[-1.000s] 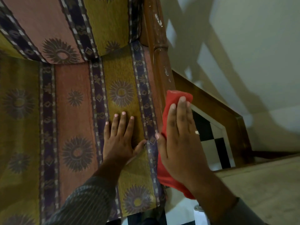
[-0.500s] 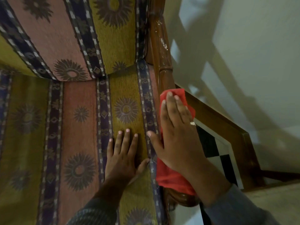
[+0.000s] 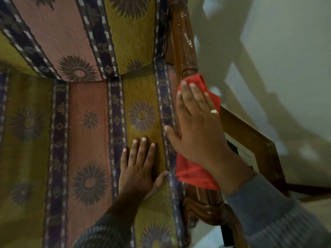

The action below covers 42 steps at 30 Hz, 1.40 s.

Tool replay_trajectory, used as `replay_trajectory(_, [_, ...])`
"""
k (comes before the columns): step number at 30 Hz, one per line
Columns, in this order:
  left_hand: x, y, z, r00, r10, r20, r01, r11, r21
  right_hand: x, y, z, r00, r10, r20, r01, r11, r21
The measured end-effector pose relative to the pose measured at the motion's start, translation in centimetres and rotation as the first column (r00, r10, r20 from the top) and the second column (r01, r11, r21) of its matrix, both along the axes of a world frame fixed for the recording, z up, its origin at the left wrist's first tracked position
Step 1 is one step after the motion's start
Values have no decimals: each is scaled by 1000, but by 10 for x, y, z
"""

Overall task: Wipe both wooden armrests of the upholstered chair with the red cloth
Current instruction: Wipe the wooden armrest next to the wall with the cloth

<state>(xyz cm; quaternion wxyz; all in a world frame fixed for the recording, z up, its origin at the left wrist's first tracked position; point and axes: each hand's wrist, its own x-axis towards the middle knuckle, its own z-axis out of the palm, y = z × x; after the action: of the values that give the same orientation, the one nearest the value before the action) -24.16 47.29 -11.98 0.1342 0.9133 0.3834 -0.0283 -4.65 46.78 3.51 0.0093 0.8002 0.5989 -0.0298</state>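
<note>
— So where's the red cloth (image 3: 194, 173)?
— Under her right hand (image 3: 196, 126), fingers spread flat, pressing it onto the wooden armrest (image 3: 186, 43). Crumpled, bright red, poking out past fingertips and wrist.
— And the other hand?
— Left hand (image 3: 138, 169) lies open, holding nothing, on the patterned seat cushion (image 3: 86, 140) just beside. Wall (image 3: 277, 51) beyond.

Red cloth (image 3: 194, 173) and right hand (image 3: 197, 126) hide the armrest's (image 3: 186, 51) middle; chair (image 3: 86, 140) cropped left.

Grey ribbed sleeves (image 3: 268, 217) — a pale ring (image 3: 214, 111) on one finger.
</note>
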Motion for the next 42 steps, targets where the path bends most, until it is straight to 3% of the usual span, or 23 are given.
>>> replay_trajectory(3, [2, 1, 3, 1000, 1, -23, -1, 1000, -5, 4, 7, -1, 971, -162, -175, 174, 983, 60])
replay_trajectory(6, [1, 0, 6, 1000, 7, -21, -8, 1000, -28, -6, -12, -1, 937, -240, -252, 265, 962, 69])
replay_trajectory(11, [-1, 1, -2, 1000, 8, -8, -8, 1000, -11, -17, -34, -1, 998, -63, 0, 63, 998, 9])
replay_trajectory(17, [-3, 0, -8, 1000, 6, -2, -6, 1000, -12, -2, 5, 6, 992, 72, 101, -62, 993, -99])
replay_trajectory(20, [-2, 1, -8, 1000, 8, -11, -8, 1000, -5, 11, 27, 5, 999, -29, -35, 28, 999, -27])
replay_trajectory(23, [0, 1, -5, 1000, 5, -25, -5, 1000, -2, 17, 34, 3, 940, -196, -278, 222, 973, 64])
replay_trajectory(25, [0, 0, -4, 999, 5, -37, -5, 1000, -2, 13, 20, 1, 913, -244, -326, 284, 956, 79])
replay_trajectory(31, [0, 0, -5, 999, 9, -44, -10, 1000, -1, -18, -38, -4, 977, -141, -159, 154, 985, 73])
replay_trajectory(37, [0, 0, -8, 999, 10, -41, -10, 1000, -3, -2, -4, 1, 999, 32, 21, -32, 999, 3])
replay_trajectory(39, [0, -1, -7, 999, 11, -42, -11, 1000, -3, 10, 21, 3, 997, 64, 37, -64, 998, -4])
replay_trajectory(42, [2, 1, -2, 998, 7, -63, -8, 1000, -15, 25, 52, 5, 999, -14, -36, 16, 999, 49])
